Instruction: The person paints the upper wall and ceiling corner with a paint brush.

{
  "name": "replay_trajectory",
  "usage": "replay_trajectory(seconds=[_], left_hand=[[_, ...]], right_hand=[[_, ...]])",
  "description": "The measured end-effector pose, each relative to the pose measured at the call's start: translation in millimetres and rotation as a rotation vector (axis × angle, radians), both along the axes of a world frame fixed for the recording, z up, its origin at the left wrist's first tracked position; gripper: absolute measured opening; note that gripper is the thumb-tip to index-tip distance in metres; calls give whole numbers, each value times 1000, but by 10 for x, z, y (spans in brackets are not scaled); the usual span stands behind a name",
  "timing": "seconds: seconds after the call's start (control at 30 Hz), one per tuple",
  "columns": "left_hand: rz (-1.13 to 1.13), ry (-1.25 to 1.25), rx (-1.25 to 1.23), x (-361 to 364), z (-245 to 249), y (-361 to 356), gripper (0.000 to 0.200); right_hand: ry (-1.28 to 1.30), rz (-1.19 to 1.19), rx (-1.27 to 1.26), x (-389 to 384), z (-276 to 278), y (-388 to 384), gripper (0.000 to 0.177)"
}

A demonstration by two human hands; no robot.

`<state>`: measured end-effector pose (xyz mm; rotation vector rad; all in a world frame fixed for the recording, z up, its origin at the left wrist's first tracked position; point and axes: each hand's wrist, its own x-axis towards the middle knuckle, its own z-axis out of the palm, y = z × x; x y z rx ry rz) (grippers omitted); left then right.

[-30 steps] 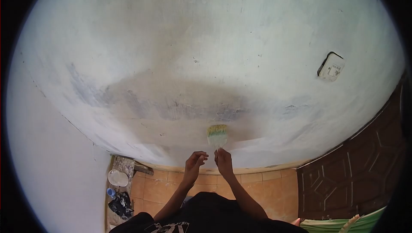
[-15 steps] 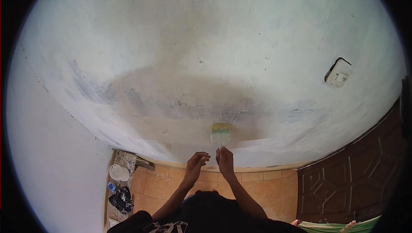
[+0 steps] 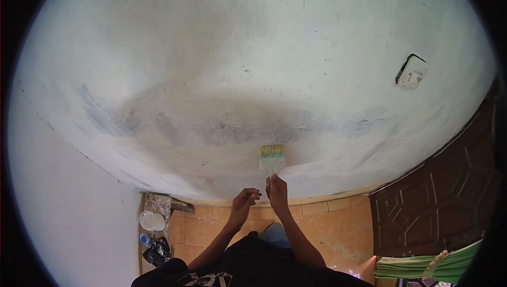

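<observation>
A wide paintbrush (image 3: 272, 159) with yellowish-green bristles and a whitish ferrule points up toward the wall. My right hand (image 3: 277, 191) is closed around its handle, and the bristle tips overlap the lower wall in this view. Left of it, my left hand (image 3: 245, 202) is held up with its fingers loosely curled and apart; nothing shows in them. In front of me is a pale painted wall (image 3: 327, 70) with a grey, streaky, patchy band across its lower part and the shadow of my head and arms on it.
A white switch plate (image 3: 412, 72) sits in the wall at right. A brown panelled door (image 3: 422, 208) and a green curtain (image 3: 438, 264) are on the right side. At lower left a paint-spattered bench (image 3: 157, 202) bears a white container (image 3: 152, 221), a blue cup (image 3: 144, 240) and a black bag (image 3: 157, 252).
The brush and my right hand have moved slightly up in view. My left hand stays nearly in place. The view has tilted a little downward, showing more floor and curtain.
</observation>
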<state>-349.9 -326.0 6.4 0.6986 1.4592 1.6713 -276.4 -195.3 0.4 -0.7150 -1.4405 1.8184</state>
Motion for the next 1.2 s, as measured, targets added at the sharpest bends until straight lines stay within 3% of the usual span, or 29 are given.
replay_trajectory(seconds=[0.17,0.5,0.67,0.8,0.9,1.13,1.2], left_hand=[[-41,13,39,5,36,54,23],[-13,21,18,0,0,-131,23],[-15,6,1,-4,-53,-171,24],[-22,7,23,9,-25,-94,25],[-36,32,52,-6,-3,-19,22],[27,35,53,9,70,78,22],[32,37,43,40,55,102,22]], right_hand=[[112,-31,-13,34,410,34,47],[74,-94,135,-32,532,113,51],[144,-94,59,-16,904,233,50],[86,-136,198,-56,397,278,51],[-57,-122,154,79,66,106,51],[117,-68,128,31,885,392,51],[122,-84,209,-17,662,505,51]])
